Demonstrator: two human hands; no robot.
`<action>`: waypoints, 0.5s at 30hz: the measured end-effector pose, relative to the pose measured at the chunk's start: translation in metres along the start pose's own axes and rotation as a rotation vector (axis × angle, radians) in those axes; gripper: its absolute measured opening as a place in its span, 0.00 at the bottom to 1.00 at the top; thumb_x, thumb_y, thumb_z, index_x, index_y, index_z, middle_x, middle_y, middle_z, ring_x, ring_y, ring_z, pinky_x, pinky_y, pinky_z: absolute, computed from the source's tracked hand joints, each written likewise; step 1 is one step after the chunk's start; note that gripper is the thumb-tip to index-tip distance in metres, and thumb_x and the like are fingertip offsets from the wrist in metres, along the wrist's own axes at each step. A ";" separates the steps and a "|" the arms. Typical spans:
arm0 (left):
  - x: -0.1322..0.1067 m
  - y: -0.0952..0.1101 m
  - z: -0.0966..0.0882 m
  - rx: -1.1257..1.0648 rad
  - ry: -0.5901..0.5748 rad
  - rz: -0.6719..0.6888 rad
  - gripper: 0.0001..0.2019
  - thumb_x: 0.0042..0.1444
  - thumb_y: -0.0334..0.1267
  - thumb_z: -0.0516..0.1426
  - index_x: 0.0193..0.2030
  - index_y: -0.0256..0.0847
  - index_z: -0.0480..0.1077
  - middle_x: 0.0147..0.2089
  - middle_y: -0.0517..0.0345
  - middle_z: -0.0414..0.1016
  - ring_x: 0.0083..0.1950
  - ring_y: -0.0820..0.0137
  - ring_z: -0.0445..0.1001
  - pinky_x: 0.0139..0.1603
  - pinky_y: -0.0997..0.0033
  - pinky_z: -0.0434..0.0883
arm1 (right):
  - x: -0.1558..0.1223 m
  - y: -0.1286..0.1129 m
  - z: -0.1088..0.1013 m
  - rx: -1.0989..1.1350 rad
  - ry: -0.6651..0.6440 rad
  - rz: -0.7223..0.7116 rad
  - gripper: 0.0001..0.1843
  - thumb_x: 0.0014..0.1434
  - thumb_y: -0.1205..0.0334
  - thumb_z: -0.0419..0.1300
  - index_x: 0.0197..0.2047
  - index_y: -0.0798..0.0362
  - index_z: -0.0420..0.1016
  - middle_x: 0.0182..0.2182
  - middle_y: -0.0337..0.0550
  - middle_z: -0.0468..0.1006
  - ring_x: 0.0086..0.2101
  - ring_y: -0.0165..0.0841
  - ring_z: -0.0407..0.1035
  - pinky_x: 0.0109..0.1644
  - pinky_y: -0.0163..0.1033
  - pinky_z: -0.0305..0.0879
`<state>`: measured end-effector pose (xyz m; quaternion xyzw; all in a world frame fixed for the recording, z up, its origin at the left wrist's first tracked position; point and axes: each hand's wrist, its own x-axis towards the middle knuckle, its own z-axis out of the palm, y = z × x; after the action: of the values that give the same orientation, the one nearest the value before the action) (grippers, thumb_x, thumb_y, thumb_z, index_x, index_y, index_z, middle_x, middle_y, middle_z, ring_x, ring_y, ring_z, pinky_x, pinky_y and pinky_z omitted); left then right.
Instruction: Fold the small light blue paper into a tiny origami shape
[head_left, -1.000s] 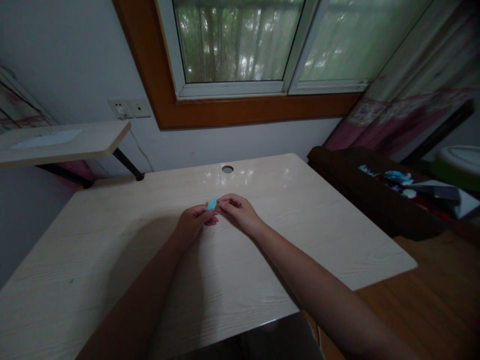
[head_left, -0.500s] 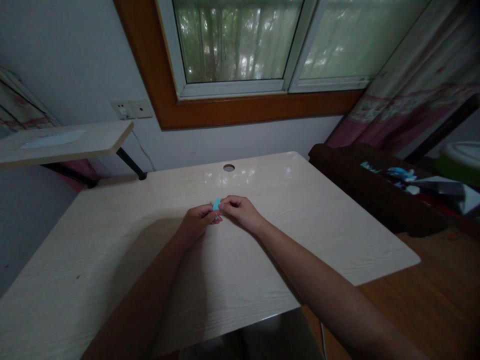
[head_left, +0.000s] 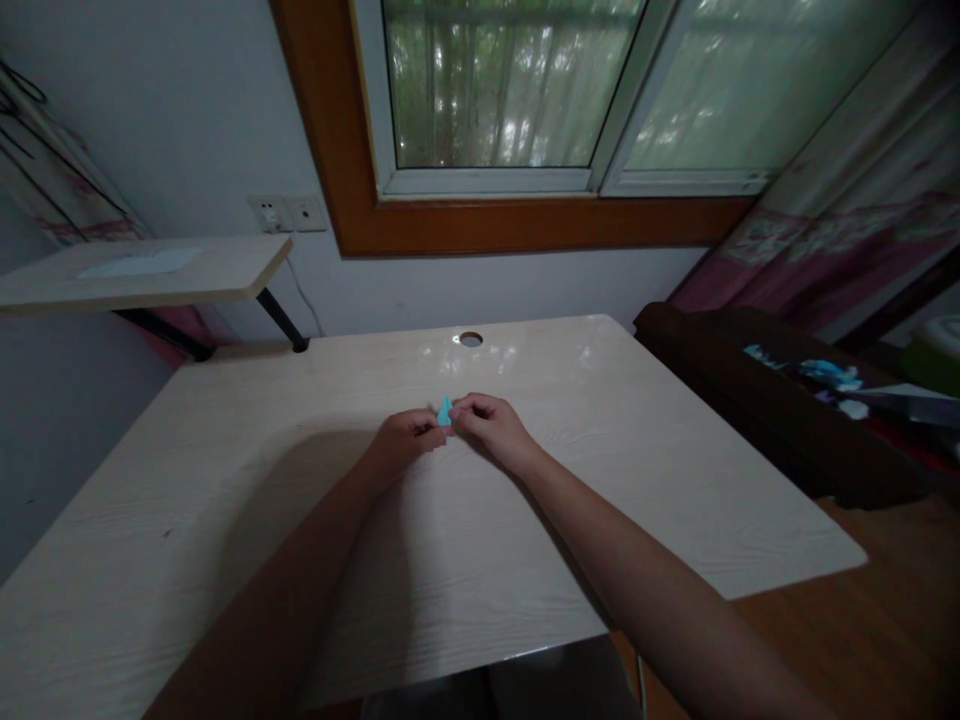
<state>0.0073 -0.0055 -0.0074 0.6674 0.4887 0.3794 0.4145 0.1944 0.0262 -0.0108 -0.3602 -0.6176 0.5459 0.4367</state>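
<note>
Between my two hands, above the middle of the pale wooden table (head_left: 480, 560), is a small light-blue piece of folded paper (head_left: 444, 411) with a pointed top. A bit of pink shows at its lower end. My left hand (head_left: 411, 438) grips it from the left, thumb pressed against the fingers. From the right, my right hand (head_left: 487, 420) pinches its edge between thumb and fingertips. The fingers cover part of the paper, so its full shape is hidden.
A raised shelf (head_left: 247, 275) on black legs stands at the back left. Near the back edge is a round cable hole (head_left: 471, 340). Beyond the table's right side sits a dark brown sofa (head_left: 720, 370) with loose items on it. A window (head_left: 510, 100) is behind.
The view has shifted slightly. Both hands stay together at the paper; the left fingers have shifted a little, and more of the blue paper shows now.
</note>
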 end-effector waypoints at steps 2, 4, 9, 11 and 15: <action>0.000 -0.001 0.000 0.010 -0.012 -0.002 0.11 0.54 0.44 0.59 0.28 0.40 0.75 0.26 0.61 0.72 0.30 0.71 0.69 0.33 0.72 0.64 | 0.000 0.000 0.000 -0.008 0.002 -0.004 0.08 0.52 0.56 0.64 0.31 0.52 0.78 0.27 0.38 0.77 0.29 0.30 0.66 0.37 0.37 0.60; 0.001 -0.002 -0.001 0.015 -0.020 -0.020 0.11 0.53 0.45 0.59 0.28 0.40 0.76 0.26 0.61 0.72 0.29 0.71 0.69 0.32 0.72 0.64 | 0.001 0.000 0.001 -0.022 0.011 -0.006 0.08 0.52 0.56 0.64 0.31 0.52 0.78 0.27 0.38 0.77 0.28 0.30 0.66 0.37 0.37 0.60; 0.001 -0.003 -0.002 -0.004 -0.033 -0.036 0.12 0.54 0.46 0.59 0.30 0.39 0.77 0.26 0.60 0.73 0.29 0.71 0.68 0.32 0.72 0.64 | 0.002 0.000 0.001 -0.023 0.021 0.003 0.11 0.52 0.53 0.65 0.30 0.53 0.78 0.26 0.38 0.76 0.28 0.30 0.65 0.36 0.37 0.60; 0.001 -0.003 -0.002 -0.008 -0.034 -0.033 0.13 0.54 0.46 0.59 0.29 0.39 0.77 0.26 0.60 0.72 0.29 0.72 0.68 0.32 0.72 0.63 | 0.002 0.001 0.001 -0.022 0.023 0.000 0.11 0.52 0.52 0.65 0.30 0.53 0.78 0.26 0.38 0.76 0.28 0.30 0.65 0.36 0.37 0.60; 0.000 0.000 -0.002 -0.006 -0.027 -0.051 0.13 0.53 0.47 0.60 0.29 0.39 0.77 0.25 0.61 0.72 0.28 0.72 0.67 0.31 0.72 0.62 | 0.002 0.001 0.000 -0.033 0.017 -0.011 0.09 0.52 0.55 0.64 0.31 0.52 0.78 0.27 0.38 0.77 0.29 0.31 0.65 0.38 0.38 0.61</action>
<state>0.0059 -0.0052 -0.0068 0.6586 0.4989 0.3609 0.4325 0.1937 0.0287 -0.0117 -0.3685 -0.6248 0.5303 0.4388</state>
